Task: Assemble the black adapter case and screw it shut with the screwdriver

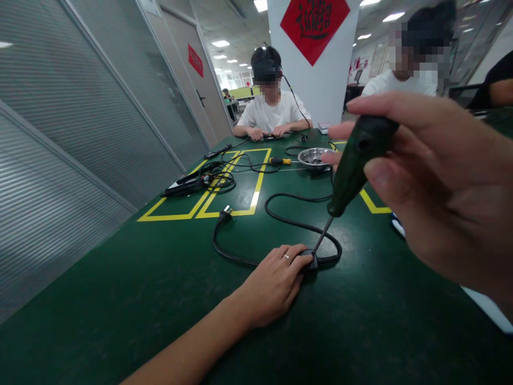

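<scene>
My right hand (pixel 436 182) is closed around the dark green handle of a screwdriver (pixel 352 171), held close to the camera. Its thin shaft slants down to a small black plug (pixel 309 263) lying on the green table (pixel 120 299). My left hand (pixel 276 283) rests flat on the table with its fingers pressed onto that plug; a ring shows on one finger. A black cable (pixel 280 216) loops away from the plug and ends in a two-pin plug (pixel 225 214).
A metal bowl (pixel 313 157) and a yellow-handled screwdriver (pixel 280 160) lie farther back beside yellow tape lines. More black cables and a power strip (pixel 188 184) are at the left. Two people sit at the far end; a glass wall runs along the left.
</scene>
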Demonstrator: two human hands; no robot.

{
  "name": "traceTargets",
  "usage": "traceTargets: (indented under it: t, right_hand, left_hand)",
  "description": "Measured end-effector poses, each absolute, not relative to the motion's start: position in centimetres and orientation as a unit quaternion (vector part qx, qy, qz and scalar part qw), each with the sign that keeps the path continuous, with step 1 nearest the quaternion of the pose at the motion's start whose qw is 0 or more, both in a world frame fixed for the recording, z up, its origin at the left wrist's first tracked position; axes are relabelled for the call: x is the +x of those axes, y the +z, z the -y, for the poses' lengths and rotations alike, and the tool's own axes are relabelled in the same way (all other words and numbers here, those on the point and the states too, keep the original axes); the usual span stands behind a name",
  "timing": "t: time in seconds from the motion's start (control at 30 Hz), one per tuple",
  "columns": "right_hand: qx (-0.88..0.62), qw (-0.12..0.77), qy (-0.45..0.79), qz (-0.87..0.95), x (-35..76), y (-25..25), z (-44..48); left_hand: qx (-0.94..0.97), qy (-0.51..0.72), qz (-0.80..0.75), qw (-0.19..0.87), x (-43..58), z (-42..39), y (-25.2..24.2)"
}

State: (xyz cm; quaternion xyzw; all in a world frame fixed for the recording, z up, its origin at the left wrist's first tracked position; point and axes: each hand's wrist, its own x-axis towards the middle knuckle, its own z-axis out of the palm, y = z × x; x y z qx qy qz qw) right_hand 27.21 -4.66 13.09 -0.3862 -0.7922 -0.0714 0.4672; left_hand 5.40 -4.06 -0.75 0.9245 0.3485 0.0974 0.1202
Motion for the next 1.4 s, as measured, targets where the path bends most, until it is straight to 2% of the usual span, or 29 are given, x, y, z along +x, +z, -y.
traceTargets:
  t: [0.2, 0.4, 0.57, 0.7, 0.8, 1.0, 1.2, 1.4]
  right_hand:
    - [-0.362, 0.514, -0.055, 0.776, 26.7, 13.4, 4.6]
    - [-0.362, 0.487, -0.033, 0.794, 26.3, 13.2, 4.8]
    - [-0.37, 0.55, -0.024, 0.748, 25.7, 12.8, 4.7]
    - [-0.382, 0.584, -0.068, 0.713, 25.9, 12.4, 4.3]
    - [-0.403, 0.567, -0.091, 0.713, 26.7, 12.6, 4.1]
    - [-0.376, 0.478, -0.049, 0.792, 27.5, 13.9, 4.1]
    - [-0.378, 0.508, -0.052, 0.772, 26.5, 13.8, 4.4]
    - [-0.372, 0.493, -0.08, 0.782, 26.3, 13.5, 4.3]
  left_hand:
    - [0.924, 0.103, -0.348, 0.122, 5.5, 4.3, -0.7]
    - [0.923, 0.115, -0.346, 0.122, 5.5, 4.2, -0.7]
    - [0.923, 0.123, -0.344, 0.123, 5.5, 4.2, -0.7]
    - [0.922, 0.123, -0.344, 0.124, 5.4, 4.3, -0.6]
    - [0.921, 0.126, -0.347, 0.128, 5.5, 4.4, -0.4]
    - [0.918, 0.13, -0.351, 0.134, 5.6, 4.4, -0.5]
    - [0.917, 0.133, -0.352, 0.133, 5.5, 4.3, -0.7]
    - [0.916, 0.141, -0.35, 0.136, 5.5, 4.3, -0.6]
